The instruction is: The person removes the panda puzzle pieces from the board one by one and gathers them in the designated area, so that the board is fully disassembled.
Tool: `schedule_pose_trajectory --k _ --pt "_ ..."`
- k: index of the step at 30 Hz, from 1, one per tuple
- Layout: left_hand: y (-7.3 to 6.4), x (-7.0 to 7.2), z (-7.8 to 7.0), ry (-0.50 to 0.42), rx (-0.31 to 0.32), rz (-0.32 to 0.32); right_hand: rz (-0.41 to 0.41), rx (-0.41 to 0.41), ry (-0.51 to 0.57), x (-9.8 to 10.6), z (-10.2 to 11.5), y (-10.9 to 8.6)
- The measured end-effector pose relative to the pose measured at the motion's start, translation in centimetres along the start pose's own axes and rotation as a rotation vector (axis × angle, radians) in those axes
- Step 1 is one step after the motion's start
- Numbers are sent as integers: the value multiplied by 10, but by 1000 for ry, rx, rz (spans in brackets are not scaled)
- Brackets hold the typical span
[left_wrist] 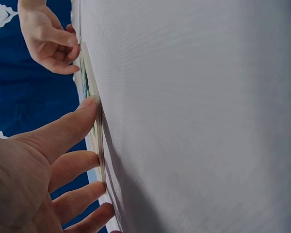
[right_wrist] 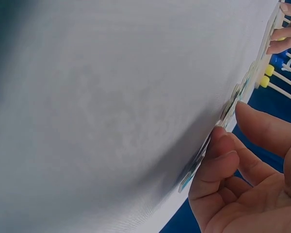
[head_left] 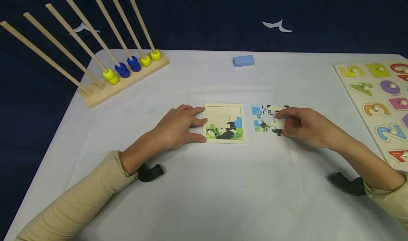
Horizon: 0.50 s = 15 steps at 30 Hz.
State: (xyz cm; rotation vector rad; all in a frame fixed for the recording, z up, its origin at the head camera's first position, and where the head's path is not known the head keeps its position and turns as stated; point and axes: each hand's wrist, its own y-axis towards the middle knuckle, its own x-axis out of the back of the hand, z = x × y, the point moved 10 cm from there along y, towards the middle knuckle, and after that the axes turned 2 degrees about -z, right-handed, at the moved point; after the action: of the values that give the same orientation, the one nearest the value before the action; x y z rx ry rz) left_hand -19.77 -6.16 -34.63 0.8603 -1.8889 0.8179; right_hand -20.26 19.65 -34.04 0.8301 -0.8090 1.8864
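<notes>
In the head view a square wooden puzzle tray (head_left: 224, 107) lies flat, its lower part and right side filled with panda pieces. My left hand (head_left: 178, 127) is beside it, with straight fingertips touching its left edge. To the tray's right lie several loose panda puzzle pieces (head_left: 259, 125), some fitted together or close to it. My right hand (head_left: 307, 125) is over their right end, fingers bent and thumb apart from the index finger. In the right wrist view the fingertips meet the row of pieces (right_wrist: 228, 114); whether they pinch one is hidden.
An abacus stand (head_left: 127, 81) with tall rods and yellow and blue beads stands at the back left. A blue block (head_left: 243, 61) lies near the back edge. At the right is a number-and-shape peg board (head_left: 357, 99). White cloth (head_left: 223, 191) covers the table.
</notes>
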Motion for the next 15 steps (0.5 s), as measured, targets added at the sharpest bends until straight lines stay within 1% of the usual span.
schedule_pose_trajectory --k 9,15 --pt "0 0 -1 7 -2 0 -9 -1 -4 1 0 0" --pt "0 0 0 7 2 3 -42 13 -4 4 5 -1"
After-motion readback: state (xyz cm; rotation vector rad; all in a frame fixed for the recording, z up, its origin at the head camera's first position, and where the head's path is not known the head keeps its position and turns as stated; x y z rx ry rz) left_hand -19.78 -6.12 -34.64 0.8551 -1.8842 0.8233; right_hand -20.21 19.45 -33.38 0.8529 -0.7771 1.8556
